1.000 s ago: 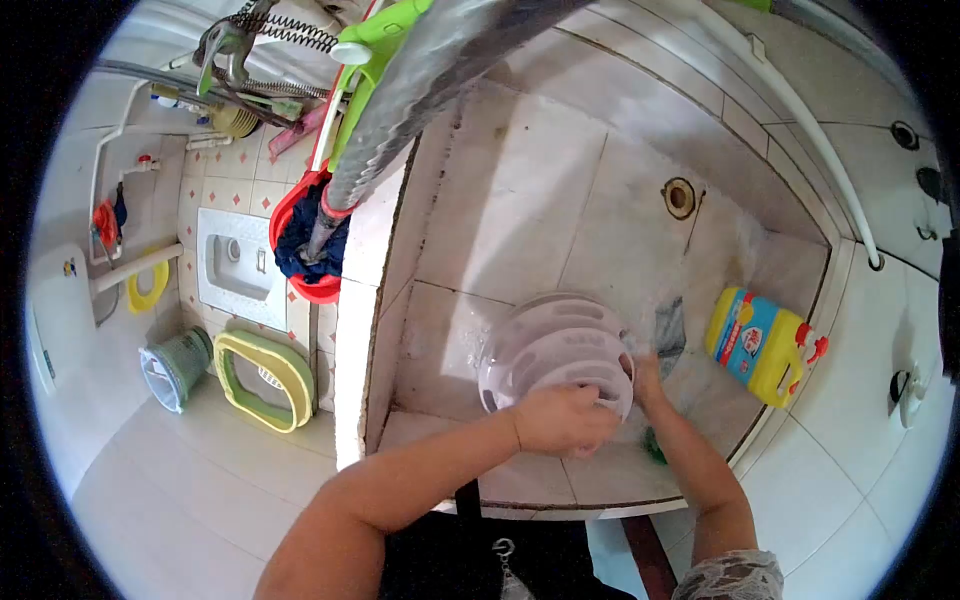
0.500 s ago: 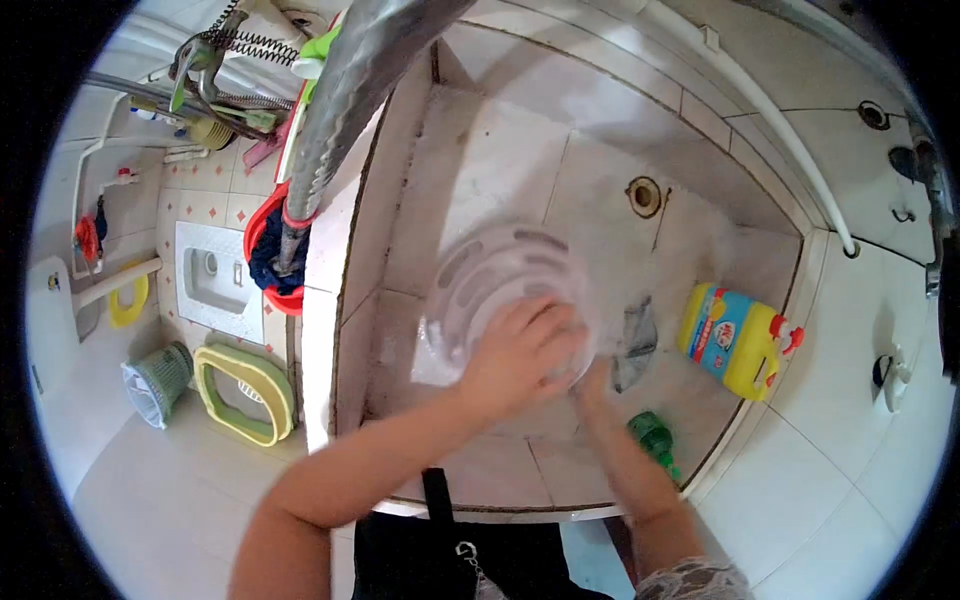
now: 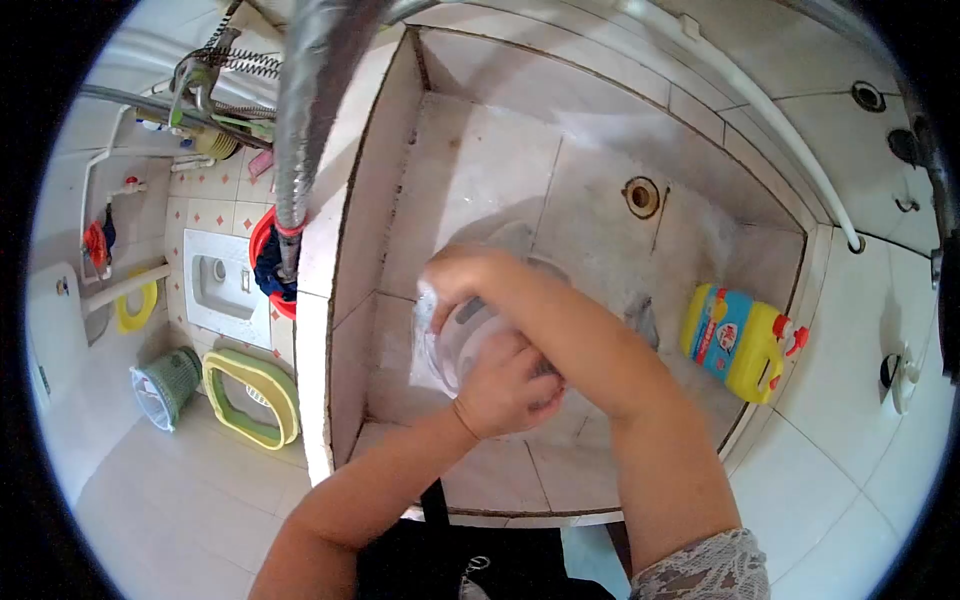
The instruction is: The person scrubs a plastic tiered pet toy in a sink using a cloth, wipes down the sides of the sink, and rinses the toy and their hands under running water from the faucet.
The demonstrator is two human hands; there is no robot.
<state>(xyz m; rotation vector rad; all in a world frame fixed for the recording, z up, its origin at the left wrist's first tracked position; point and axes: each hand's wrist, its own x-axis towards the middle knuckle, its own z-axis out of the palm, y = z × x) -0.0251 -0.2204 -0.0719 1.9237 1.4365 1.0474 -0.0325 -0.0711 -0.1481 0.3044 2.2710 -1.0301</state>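
A round, whitish plastic piece with curved slots lies low in the tiled basin, partly covered by my hands and forearm. My left hand is closed at its near right edge, fingers curled. Crossing over from the right, my right hand bends its fingers over the far left side of the piece. A shiny wet or clear patch shows along the piece's left edge. Just right of my right forearm is a crumpled grey cloth, partly hidden by the arm.
The tiled basin has a round drain hole. A yellow jug with a red cap lies at its right side. A grey ribbed hose hangs over the left wall into a red bucket. Beyond are a squat toilet and a bin.
My right hand has moved from the piece's right side across to its far left, its forearm now over the piece. My left hand stays near the right edge. The green bottle is now hidden.
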